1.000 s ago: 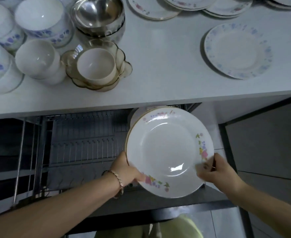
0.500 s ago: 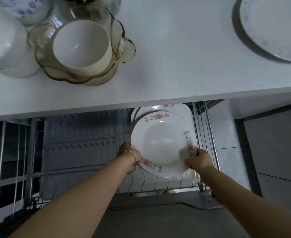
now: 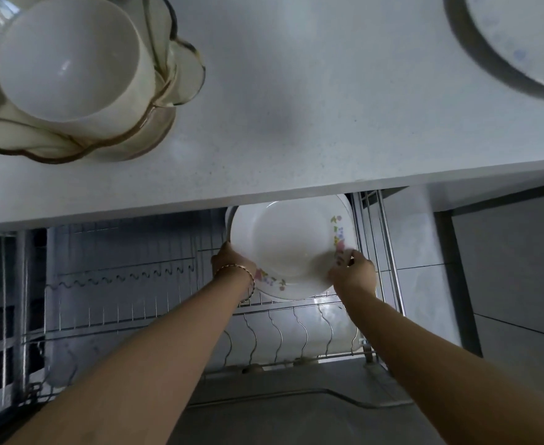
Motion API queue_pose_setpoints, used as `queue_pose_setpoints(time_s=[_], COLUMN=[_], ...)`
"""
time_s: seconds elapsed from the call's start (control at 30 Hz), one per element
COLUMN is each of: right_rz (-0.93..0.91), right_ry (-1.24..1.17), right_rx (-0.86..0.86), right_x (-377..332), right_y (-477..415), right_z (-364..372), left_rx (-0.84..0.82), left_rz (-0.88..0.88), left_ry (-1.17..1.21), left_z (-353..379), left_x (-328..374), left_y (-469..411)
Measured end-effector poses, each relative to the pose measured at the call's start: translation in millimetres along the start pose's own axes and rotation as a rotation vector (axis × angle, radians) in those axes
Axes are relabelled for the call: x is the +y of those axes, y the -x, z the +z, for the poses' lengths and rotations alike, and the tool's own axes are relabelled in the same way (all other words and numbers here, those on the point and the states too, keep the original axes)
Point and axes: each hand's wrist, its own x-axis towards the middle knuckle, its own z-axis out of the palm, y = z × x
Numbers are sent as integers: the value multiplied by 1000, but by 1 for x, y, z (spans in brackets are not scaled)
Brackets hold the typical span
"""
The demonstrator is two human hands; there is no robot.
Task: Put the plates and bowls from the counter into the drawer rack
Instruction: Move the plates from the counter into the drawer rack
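The white round plate with a flowered rim loses its top edge behind the front lip of the pale grey desk. A second rim just behind it on the left is too slight to identify. The left hand grips the lower left rim, its fingers hidden behind the plate, and the right hand pinches the lower right rim. Held between both hands, the plate stands nearly on edge at the right end of the wire drawer rack, facing the person. Its lower rim is at the curved prongs, but I cannot tell whether it is seated in a slot.
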Motion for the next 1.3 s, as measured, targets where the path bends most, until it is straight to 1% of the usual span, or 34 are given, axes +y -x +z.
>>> queue_pose_setpoints(time_s=[0.1, 0.2, 0.27, 0.37, 0.43, 0.47, 0.57, 0.63, 0.73, 0.8, 0.9, 1.03, 1.17, 1.3], right_rz=[-11, -37, -39, 12, 25, 14, -81, -160, -274, -345, -454, -580, -607, -618], right_ry=[-37, -19, 80, 282, 306, 303, 344, 367, 386, 386, 360, 386, 399, 385], right_rx=[-13, -80, -182, -422, -541, -560, -516, -473, -371, -304, -225, -176, -173, -200], right_x=[-1, -1, -1, -8, -13, -17, -28, -35, -43, -45, -48, -52, -61, -69], right_y=[-1, 6, 12, 31, 44, 50, 61, 63, 57, 47, 27, 8, -11, -30], right_z=[-1, -7, -18, -51, -83, -101, -165, -211, -284, -330, -392, -449, -477, -481], left_rx=[-67, -154, -178, -172, -229, -256, -281, -280, -214, -138, -19, 59, 106, 93], left_rz=[36, 83, 112, 189, 280, 334, 475, 536, 605, 627, 595, 529, 437, 413], left_ry=[55, 25, -47, -202, -284, -316, -380, -388, -369, -304, -131, 71, 224, 353], left_z=[-3, -8, -13, -26, -36, -39, -46, -44, -38, -29, -15, -3, 3, 12], left_x=[0, -1, -1, 7, 18, 25, 59, 85, 131, 161, 203, 241, 258, 273], left_y=[3, 14, 26, 57, 87, 103, 161, 196, 247, 275, 302, 323, 332, 334])
